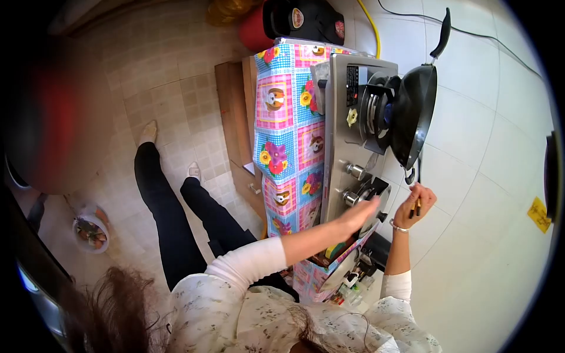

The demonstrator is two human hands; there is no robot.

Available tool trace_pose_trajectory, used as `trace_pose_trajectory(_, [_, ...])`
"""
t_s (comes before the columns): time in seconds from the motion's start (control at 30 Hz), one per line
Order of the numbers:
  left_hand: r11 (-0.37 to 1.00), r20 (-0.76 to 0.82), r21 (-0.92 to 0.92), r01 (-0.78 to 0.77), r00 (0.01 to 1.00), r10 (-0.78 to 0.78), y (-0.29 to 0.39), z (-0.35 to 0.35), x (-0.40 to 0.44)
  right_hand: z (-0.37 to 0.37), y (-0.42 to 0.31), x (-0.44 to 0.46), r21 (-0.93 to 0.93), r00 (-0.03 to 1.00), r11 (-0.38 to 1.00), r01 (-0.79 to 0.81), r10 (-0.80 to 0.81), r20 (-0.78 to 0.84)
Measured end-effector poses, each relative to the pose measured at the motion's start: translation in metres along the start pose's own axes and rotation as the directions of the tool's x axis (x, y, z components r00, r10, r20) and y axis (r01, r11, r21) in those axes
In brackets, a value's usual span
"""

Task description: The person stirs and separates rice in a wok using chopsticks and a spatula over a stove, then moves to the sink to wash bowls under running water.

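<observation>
My right hand (415,206), with a bracelet at the wrist, is closed around a thin utensil whose brown and black handle end (418,207) shows at the palm. The hand is beside the small loop handle (409,176) of a black wok (415,115). The wok sits on the far burner (376,112) of a steel gas stove (339,132). My left hand (360,216) is slightly blurred, its fingers stretched out over the near burner by the stove knobs (351,197). Nothing shows in it.
A patterned cloth (273,126) covers the counter's front edge. Wooden cabinet doors (233,117) hang below. Beyond the stove is a red and black appliance (294,23). Bottles (353,288) stand near my body. A bin (91,232) is on the floor. Yellow paper (538,215) is on the tiled wall.
</observation>
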State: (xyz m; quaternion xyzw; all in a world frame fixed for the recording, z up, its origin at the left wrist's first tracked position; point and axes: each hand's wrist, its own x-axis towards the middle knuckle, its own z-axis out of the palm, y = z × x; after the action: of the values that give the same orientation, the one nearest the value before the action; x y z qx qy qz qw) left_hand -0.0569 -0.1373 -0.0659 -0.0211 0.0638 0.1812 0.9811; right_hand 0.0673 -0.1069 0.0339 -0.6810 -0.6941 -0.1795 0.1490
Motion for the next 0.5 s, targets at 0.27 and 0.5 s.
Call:
trace_pose_trajectory(0.27, [0.996,0.034,-0.062,-0.06,0.998,0.062,0.045,0.067,0.092,0.003,0.009,0.002,0.062,0.993,0.994,0.094,-0.098,0.068])
trace_pose_trajectory(0.5, [0.995,-0.125,0.048,0.089,0.989,-0.082,0.046,0.073,0.115,0.0,0.009,-0.02,0.189,0.991,0.982,-0.019,0.043,-0.123])
